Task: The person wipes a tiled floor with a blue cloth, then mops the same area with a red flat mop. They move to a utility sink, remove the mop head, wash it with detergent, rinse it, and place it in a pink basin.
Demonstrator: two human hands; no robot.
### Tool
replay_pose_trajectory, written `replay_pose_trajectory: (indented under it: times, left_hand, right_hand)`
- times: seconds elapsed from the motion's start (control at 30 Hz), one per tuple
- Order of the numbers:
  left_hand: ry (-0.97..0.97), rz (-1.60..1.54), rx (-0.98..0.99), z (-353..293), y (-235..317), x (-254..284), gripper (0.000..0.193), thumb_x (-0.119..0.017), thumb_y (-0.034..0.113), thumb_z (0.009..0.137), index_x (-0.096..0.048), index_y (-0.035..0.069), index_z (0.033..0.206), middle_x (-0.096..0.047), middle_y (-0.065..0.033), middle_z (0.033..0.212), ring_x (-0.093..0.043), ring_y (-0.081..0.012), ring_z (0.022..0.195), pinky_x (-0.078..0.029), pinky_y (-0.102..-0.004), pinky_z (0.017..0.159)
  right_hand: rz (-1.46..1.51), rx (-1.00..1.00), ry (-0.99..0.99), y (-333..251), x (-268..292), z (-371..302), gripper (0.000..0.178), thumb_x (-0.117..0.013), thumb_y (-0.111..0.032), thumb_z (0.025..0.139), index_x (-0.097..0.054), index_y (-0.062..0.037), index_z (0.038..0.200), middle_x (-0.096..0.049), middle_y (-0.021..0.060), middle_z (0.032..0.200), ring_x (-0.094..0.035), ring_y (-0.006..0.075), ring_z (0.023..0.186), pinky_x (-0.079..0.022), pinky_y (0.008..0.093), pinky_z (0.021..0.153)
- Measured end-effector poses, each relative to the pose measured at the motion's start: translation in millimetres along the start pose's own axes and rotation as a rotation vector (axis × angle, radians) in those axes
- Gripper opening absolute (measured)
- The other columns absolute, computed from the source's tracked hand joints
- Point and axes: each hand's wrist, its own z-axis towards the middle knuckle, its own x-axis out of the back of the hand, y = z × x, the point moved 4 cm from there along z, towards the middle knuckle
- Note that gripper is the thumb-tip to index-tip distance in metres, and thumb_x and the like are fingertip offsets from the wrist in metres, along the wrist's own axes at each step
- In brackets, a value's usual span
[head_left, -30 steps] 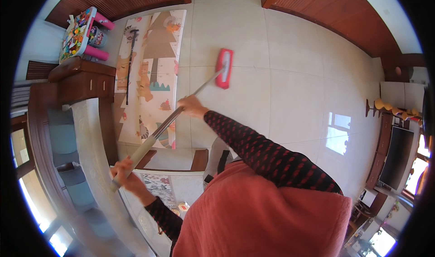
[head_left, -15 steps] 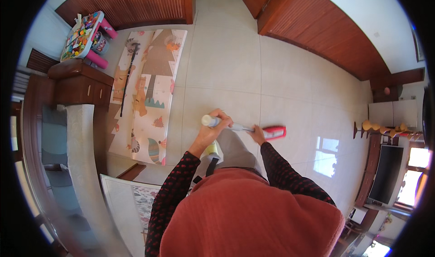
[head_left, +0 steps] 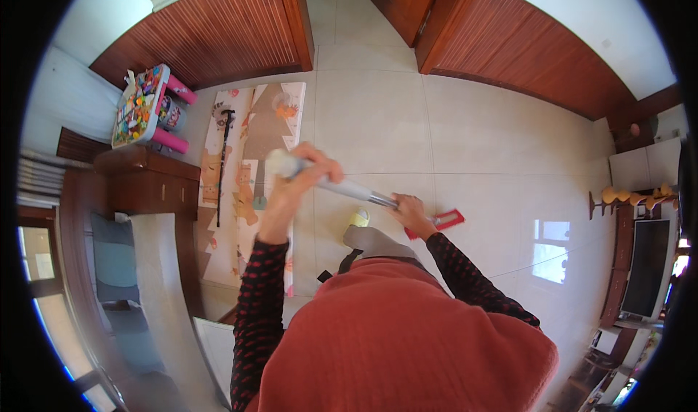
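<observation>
A long-handled floor mop with a white and silver pole runs slantwise in front of me. Its flat red head rests on the pale tiles to the right, partly behind my right hand. My left hand, slightly smeared by motion, is closed round the pole just below its pale rounded top end. Lower down, the fingers of my right hand wrap the silver part near the head. One foot in a yellow slipper shows below the pole.
To the left lies a patterned play mat with a thin black stick on it. Beyond it stand a toy-covered table and a brown cabinet. A sofa is at left; a television at right.
My left hand has swung left and up with the pole's top end, so the pole reaches farther across. The red head has turned and shifted slightly. The slippered foot now shows more clearly.
</observation>
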Motion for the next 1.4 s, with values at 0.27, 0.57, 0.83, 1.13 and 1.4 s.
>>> replay_pose_trajectory:
  times: [0.27,0.57,0.83,1.13,1.4]
  left_hand:
    - [0.399,0.475,-0.478,-27,150,61,0.015,-0.056,0.012,0.083,-0.044,0.007,0.089,-0.052,-0.0112,0.071,-0.052,-0.0219,0.067,-0.046,-0.0404,0.072]
    - [0.728,0.497,-0.216,0,69,73,0.015,-0.057,-0.001,0.088,-0.044,0.006,0.084,-0.059,-0.0132,0.086,-0.060,-0.0243,0.087,-0.046,-0.0440,0.093]
    - [0.693,0.362,-0.188,87,38,125,0.011,-0.051,0.010,0.093,-0.045,0.005,0.085,-0.062,-0.0114,0.081,-0.062,-0.0280,0.088,-0.047,-0.0460,0.094]
    - [0.360,0.321,-0.010,307,-75,67,0.017,-0.052,0.009,0.093,-0.053,0.001,0.078,-0.056,-0.0077,0.079,-0.062,-0.0238,0.090,-0.048,-0.0376,0.091]
    - [-0.238,0.124,0.207,411,-209,-171,0.006,-0.054,0.007,0.094,-0.052,0.004,0.088,-0.067,-0.0104,0.087,-0.065,-0.0213,0.093,-0.047,-0.0384,0.094]
  right_hand:
    - [0.155,0.540,0.006,-143,-6,160,0.027,-0.068,-0.039,0.078,-0.060,-0.0129,0.078,-0.062,0.0113,0.070,-0.064,0.0350,0.071,-0.049,0.0494,0.065]
    - [0.213,0.386,-0.044,-144,-81,302,0.021,-0.072,-0.030,0.074,-0.061,-0.0120,0.076,-0.064,0.0091,0.077,-0.064,0.0330,0.081,-0.048,0.0478,0.068]
    - [0.134,0.283,-0.192,-99,-76,359,0.027,-0.074,-0.039,0.072,-0.068,-0.0162,0.086,-0.066,0.0028,0.091,-0.062,0.0276,0.097,-0.044,0.0505,0.077]
    - [-0.012,-0.319,0.068,110,32,376,0.019,-0.066,-0.032,0.080,-0.068,-0.0176,0.092,-0.068,0.0017,0.095,-0.061,0.0247,0.103,-0.044,0.0500,0.083]
    - [-0.084,-0.756,0.450,336,122,203,0.021,-0.071,-0.035,0.075,-0.066,-0.0146,0.076,-0.067,0.0050,0.082,-0.066,0.0282,0.087,-0.050,0.0465,0.071]
